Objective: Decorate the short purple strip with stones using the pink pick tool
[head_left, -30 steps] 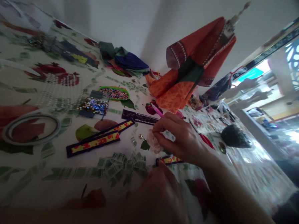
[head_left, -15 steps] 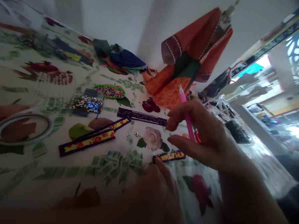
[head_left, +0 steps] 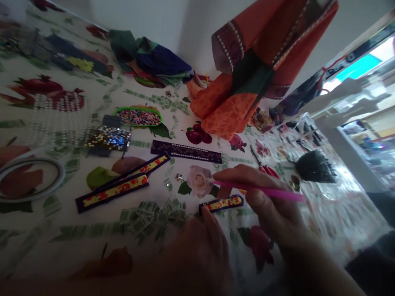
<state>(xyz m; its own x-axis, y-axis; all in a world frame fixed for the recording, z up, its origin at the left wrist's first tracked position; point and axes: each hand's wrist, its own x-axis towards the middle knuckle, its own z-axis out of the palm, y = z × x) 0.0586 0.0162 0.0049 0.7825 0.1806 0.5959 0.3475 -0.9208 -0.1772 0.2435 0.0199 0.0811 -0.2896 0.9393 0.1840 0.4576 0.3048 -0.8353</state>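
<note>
My right hand (head_left: pixel 270 200) holds a pink pen-like tool (head_left: pixel 264 191) between thumb and fingers, its tip pointing left over a printed white rose. My left hand (head_left: pixel 206 241) lies lower, its fingertips pressing the left end of a short yellow-and-red strip (head_left: pixel 226 204) with a dark border. Small shiny stones (head_left: pixel 179 177) lie left of the rose. Two longer yellow-and-red strips, one in front (head_left: pixel 112 193) and one behind (head_left: pixel 153 164), overlap at the left. A dark purple strip (head_left: pixel 187 152) with rows of white beads lies behind the rose.
A green tray (head_left: pixel 138 116) of coloured beads, a sequined piece (head_left: pixel 108 138), pearl strings (head_left: pixel 58 118) and a tape roll (head_left: pixel 25 179) are at the left. Orange cloth (head_left: pixel 229 110) hangs behind. Red-handled scissors (head_left: pixel 267 170) and a black object (head_left: pixel 316 166) lie right.
My right hand has lowered and tilted the pink tool from nearly upright to nearly level. My left fingers stay on the short strip. The view has shifted slightly.
</note>
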